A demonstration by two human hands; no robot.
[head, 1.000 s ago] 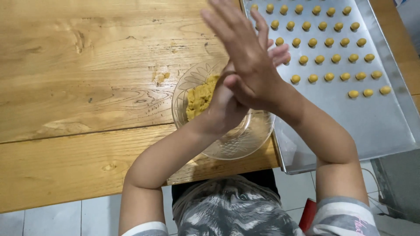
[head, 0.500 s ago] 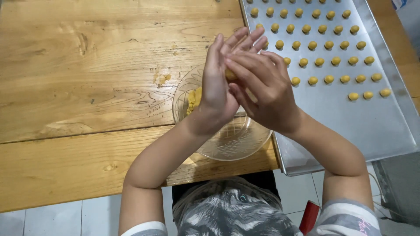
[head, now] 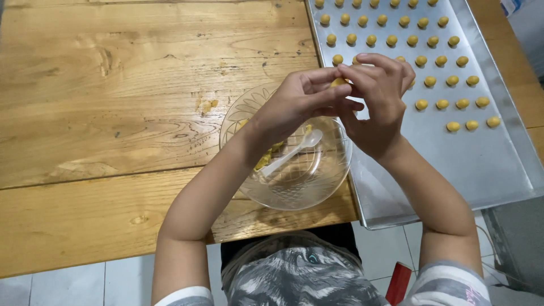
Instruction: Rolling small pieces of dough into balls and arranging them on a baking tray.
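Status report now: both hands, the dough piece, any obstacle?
Left hand and right hand pinch one yellow dough ball together. Held above glass bowl edge, beside metal tray. Nothing in the way.

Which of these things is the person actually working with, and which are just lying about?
In use: left hand and right hand pinching a dough ball; glass bowl with white spoon; baking tray of dough balls.
Lying about: red object on the floor.

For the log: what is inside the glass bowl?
The glass bowl holds a white plastic spoon and some yellow dough. The left hand and forearm cover part of the dough.
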